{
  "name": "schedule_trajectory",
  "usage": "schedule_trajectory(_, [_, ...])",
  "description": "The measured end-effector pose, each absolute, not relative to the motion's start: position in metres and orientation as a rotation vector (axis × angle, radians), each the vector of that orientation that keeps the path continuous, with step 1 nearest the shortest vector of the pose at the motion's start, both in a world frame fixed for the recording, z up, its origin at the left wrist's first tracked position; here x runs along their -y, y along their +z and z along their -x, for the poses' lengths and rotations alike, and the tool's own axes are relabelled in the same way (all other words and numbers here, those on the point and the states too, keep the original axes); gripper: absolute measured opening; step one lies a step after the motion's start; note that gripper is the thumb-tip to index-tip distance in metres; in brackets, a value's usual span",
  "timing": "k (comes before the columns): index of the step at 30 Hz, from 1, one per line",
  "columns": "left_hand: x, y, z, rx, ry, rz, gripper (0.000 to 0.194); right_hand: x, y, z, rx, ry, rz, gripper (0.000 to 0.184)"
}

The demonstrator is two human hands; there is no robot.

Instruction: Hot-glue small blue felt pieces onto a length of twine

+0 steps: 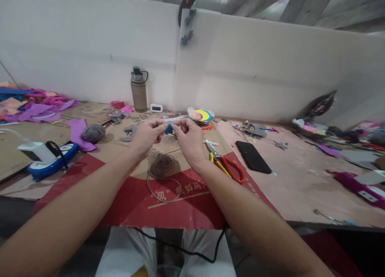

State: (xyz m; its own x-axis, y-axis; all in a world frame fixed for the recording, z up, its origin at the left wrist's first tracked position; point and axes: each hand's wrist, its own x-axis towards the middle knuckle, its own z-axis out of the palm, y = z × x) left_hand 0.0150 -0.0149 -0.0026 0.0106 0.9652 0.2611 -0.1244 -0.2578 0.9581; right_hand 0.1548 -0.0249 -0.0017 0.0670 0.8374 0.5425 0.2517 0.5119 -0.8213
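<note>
My left hand (148, 135) and my right hand (189, 137) meet above the cardboard-covered table (300, 185), fingers pinched together. Between the fingertips sits a small blue piece (169, 128), and a thin white stick (174, 119) runs across just above the hands. Both hands are closed on this small piece; how each grips it is partly hidden. Below the hands lies a coil of thin brown wire (162, 166) on the red-printed cardboard (180, 205). Scissors (225, 162) with red and yellow handles lie just right of my right wrist.
A black phone (253, 157) lies right of the scissors. A bottle (138, 89) and a small white clock (156, 108) stand by the white back wall. Purple felt scraps (39, 108), a grey yarn ball (93, 133) and a blue-white device (49, 158) lie left; craft clutter lies right.
</note>
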Motion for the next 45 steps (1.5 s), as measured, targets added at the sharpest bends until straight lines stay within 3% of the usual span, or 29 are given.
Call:
schedule_trajectory(24, [0.021, 0.003, -0.013, -1.027, 1.359, -1.492, 0.016, 0.018, -0.007, -0.164, 1.635, 0.549, 0.976, 0.021])
schedule_trajectory(38, [0.016, 0.006, -0.003, -0.921, 1.175, -1.432, 0.02, 0.015, -0.003, -0.166, 1.671, 0.942, 0.798, 0.015])
schedule_trajectory(45, [0.016, 0.009, -0.001, -0.916, 1.09, -1.393, 0.02, 0.017, -0.001, -0.168, 1.663, 1.063, 0.759, 0.022])
